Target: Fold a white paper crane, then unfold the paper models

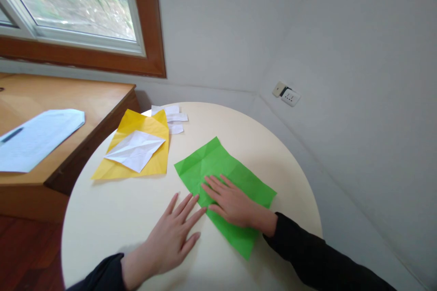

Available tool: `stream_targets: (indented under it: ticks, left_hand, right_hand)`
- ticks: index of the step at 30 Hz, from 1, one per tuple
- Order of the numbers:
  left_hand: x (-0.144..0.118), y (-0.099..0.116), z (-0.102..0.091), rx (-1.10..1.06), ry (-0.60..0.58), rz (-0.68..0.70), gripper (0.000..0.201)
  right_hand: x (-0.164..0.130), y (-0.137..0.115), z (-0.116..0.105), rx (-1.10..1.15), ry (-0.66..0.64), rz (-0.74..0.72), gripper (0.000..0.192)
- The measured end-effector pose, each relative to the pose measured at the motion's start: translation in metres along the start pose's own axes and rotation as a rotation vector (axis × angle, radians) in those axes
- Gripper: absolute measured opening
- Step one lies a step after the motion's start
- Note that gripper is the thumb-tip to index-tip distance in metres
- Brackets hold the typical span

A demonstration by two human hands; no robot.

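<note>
The creased sheet [221, 177] lies on the round table [102, 218] (right of the stacked sheets [136, 150]).

right hand [232, 202] flat on green paper [221, 168], left hand [170, 236] beside it on table [102, 218]

We're in a quiet room of a home or small office, tucked into a corner. Upper left of the frame, a window [75, 4] in a brown wooden frame looks out on greenery and a fence. Plain white walls [239, 32] meet at the corner, with a socket [287, 94] at right of centre. A round cream counter [112, 218] fills the lower middle, strewn with coloured paper sheets [136, 150]. At left, a wooden desk [68, 100] carries a printed page [37, 138], and dark red wood floor [27, 254] shows lower left.
</note>
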State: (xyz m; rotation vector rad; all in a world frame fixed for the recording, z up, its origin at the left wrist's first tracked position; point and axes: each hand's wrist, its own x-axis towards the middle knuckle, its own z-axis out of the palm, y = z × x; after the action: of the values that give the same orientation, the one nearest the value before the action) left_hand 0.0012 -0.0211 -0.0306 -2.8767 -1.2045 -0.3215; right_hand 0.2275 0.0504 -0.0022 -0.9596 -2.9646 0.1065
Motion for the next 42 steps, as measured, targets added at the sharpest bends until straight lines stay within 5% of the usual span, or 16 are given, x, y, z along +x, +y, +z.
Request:
stream_targets:
  ticks: [3, 9, 12, 17, 21, 26, 30, 35, 42]
  left_hand:
    - [0.0, 0.0, 0.0, -0.01, 0.004, -0.004, 0.053]
    - [0.0, -0.001, 0.003, -0.063, -0.019, -0.007, 0.051]
    - [-0.001, -0.001, 0.002, -0.086, -0.01, -0.016, 0.052]
    - [-0.001, 0.001, -0.001, -0.15, 0.066, -0.143, 0.05]
    - [-0.007, 0.0, -0.002, -0.288, 0.159, -0.289, 0.047]
    - [-0.019, -0.006, -0.008, -0.599, 0.283, -0.488, 0.05]
    - [-0.019, -0.019, -0.033, -1.054, 0.335, -0.785, 0.056]
    - [-0.009, -0.035, -0.07, -1.677, 0.265, -1.106, 0.064]
    - [0.005, -0.041, -0.081, -2.018, 0.104, -1.289, 0.063]
  right_hand:
    - [-0.008, 0.002, 0.013, 0.105, -0.075, 0.025, 0.052]
    - [-0.023, 0.078, 0.023, 0.01, 0.008, 0.582, 0.05]
    - [-0.027, 0.097, 0.027, -0.028, 0.045, 0.666, 0.05]
    - [-0.034, 0.087, 0.04, 0.069, 0.272, 0.759, 0.057]
    - [-0.045, 0.057, 0.041, 0.396, 0.389, 0.853, 0.066]
    - [-0.057, 0.022, 0.024, 0.798, 0.469, 0.888, 0.07]
    - [-0.059, 0.029, -0.001, 1.061, 0.592, 0.897, 0.065]
    - [-0.056, 0.05, -0.023, 1.372, 0.402, 1.128, 0.053]
    - [-0.047, 0.052, -0.034, 1.745, 0.231, 1.064, 0.023]
